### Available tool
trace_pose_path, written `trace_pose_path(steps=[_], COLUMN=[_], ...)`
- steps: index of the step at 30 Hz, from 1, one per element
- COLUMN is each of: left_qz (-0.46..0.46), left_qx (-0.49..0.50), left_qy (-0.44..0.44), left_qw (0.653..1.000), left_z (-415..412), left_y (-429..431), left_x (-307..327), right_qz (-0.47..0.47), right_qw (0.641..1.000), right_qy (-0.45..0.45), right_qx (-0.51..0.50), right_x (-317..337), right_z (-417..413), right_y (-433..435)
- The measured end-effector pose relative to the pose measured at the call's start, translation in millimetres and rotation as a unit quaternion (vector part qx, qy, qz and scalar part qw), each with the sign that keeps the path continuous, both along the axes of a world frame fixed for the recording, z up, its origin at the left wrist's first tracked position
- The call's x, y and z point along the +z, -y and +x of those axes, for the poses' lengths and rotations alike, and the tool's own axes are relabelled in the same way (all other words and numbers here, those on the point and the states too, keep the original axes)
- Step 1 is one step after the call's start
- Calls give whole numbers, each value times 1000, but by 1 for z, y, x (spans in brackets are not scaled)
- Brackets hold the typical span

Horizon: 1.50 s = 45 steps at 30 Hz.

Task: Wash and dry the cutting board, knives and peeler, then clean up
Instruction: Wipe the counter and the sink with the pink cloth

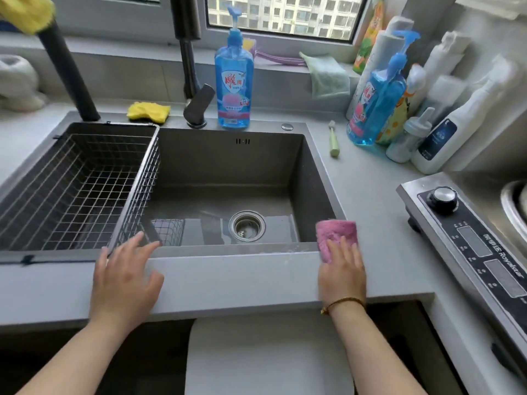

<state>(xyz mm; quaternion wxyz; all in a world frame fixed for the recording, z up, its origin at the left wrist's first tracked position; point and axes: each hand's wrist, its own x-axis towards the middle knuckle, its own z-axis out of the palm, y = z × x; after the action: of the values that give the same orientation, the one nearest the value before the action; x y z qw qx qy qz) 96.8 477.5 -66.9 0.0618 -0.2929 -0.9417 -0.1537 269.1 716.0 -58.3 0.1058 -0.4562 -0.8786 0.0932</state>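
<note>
Head view looks down over the sink, with both my arms reaching in from below. My right grip is released: its fingers lie straight and flat on top of the pink cloth, pressing it down rather than clutching it. The cloth sits on the grey counter at the sink's front right corner, its far edge right at the basin's rim. A thin beaded bracelet circles that wrist.

My left grip is released too, fingers spread and holding nothing. It is over the counter's front strip, with the fingertips at the near corner of the wire basket (whether they touch the wire, I cannot tell). That basket fills the left part of the sink.

A shallow sheet of water lies on the sink floor around the metal drain strainer.

Behind the basin stand the dark tap lever and a blue soap bottle with a pump top, touching the back rim. A yellow sponge lies to the left of the lever. A small green brush lies on the counter to the right of the sink. Further right is a second blue pump bottle among white bottles. A pale green cloth hangs over the windowsill. At the far right sits a cooker with a round knob.
</note>
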Motion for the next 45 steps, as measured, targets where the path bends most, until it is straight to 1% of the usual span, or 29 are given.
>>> trace_pose_path(steps=[2, 4, 5, 7, 9, 10, 12, 13, 14, 15, 16, 18, 20, 21, 23, 24, 26, 28, 30, 32, 34, 35, 37, 38, 39, 40, 42, 43, 45], left_qz=[-8, -16, -19, -24, -30, -30, -26, -23, -18, -13, -8, -1, -2, -3, -5, -2, -7, -12, -19, -21, -14, -15, -14, -5, 6, 12, 22, 27, 84], left_qx=[29, 42, 40, 24, 0, -4, -5, -7, -9, -10, -12, -13, -14, -13, -16, -20, -15, -11, -14, -14, -22, -24, -26, -25, -25, -25, -28, -35, -17], left_qy=[1, 6, 10, 11, 3, 5, 15, 22, 31, 36, 43, 52, 58, 62, 63, 59, 64, 38, 7, -9, -22, -32, -27, -19, -11, -4, 28, 52, 102], left_qw=[1000, 999, 999, 999, 1000, 1000, 1000, 999, 999, 999, 999, 999, 998, 998, 998, 998, 998, 999, 1000, 1000, 999, 999, 999, 999, 1000, 1000, 999, 998, 991], left_z=[-13, -24, -30, -35, -37, -37, -37, -37, -36, -38, -36, -37, -37, -37, -38, -39, -38, -41, -40, -40, -41, -41, -42, -42, -42, -43, -43, -41, -42], left_y=[28, 44, 50, 54, 58, 58, 59, 59, 58, 60, 60, 61, 61, 61, 62, 63, 62, 62, 61, 62, 63, 62, 63, 62, 63, 64, 65, 65, 68], left_x=[1, -1, -3, -8, -13, -13, -11, -10, -9, -7, -7, -7, -6, -4, -4, -5, -5, -7, -6, -6, -8, -10, -10, -10, -11, -12, -5, -2, 3], right_qz=[15, -8, -20, 0, 45, 53, 0, -34, -37, -39, 0, 12, 16, -8, 0, 28, 57, 3, -2, 7, 13, 38, -4, -5, 23, 48, 77, 81, 57], right_qw=[993, 975, 965, 955, 968, 981, 999, 999, 998, 997, 1000, 995, 979, 969, 958, 957, 976, 995, 999, 998, 986, 978, 965, 956, 948, 943, 950, 958, 967], right_qy=[-14, 42, 63, 38, 26, 16, 10, 6, -28, -13, -11, -13, 22, 38, 36, 30, 21, 29, 21, 9, 17, 17, 6, -2, -20, -25, -39, -48, -51], right_qx=[119, 219, 253, 296, 247, 185, 31, -13, -51, -61, -26, 100, 202, 242, 286, 287, 207, 91, 33, 63, 162, 205, 264, 294, 316, 328, 299, 270, 245], right_x=[-8, -9, -6, -7, -6, -3, 9, 8, 7, 6, 2, -7, -12, -6, -1, 0, -1, 7, 3, -5, -21, -24, -10, -8, -9, -11, -16, -20, -23], right_z=[-35, -52, -55, -47, -27, -19, -17, -22, -31, -48, -65, -100, -120, -122, -113, -105, -87, -85, -96, -119, -144, -152, -154, -148, -142, -135, -122, -118, -119], right_y=[50, 89, 99, 87, 60, 47, 40, 46, 56, 73, 92, 137, 177, 187, 175, 160, 127, 108, 117, 143, 178, 195, 220, 220, 215, 204, 179, 169, 164])
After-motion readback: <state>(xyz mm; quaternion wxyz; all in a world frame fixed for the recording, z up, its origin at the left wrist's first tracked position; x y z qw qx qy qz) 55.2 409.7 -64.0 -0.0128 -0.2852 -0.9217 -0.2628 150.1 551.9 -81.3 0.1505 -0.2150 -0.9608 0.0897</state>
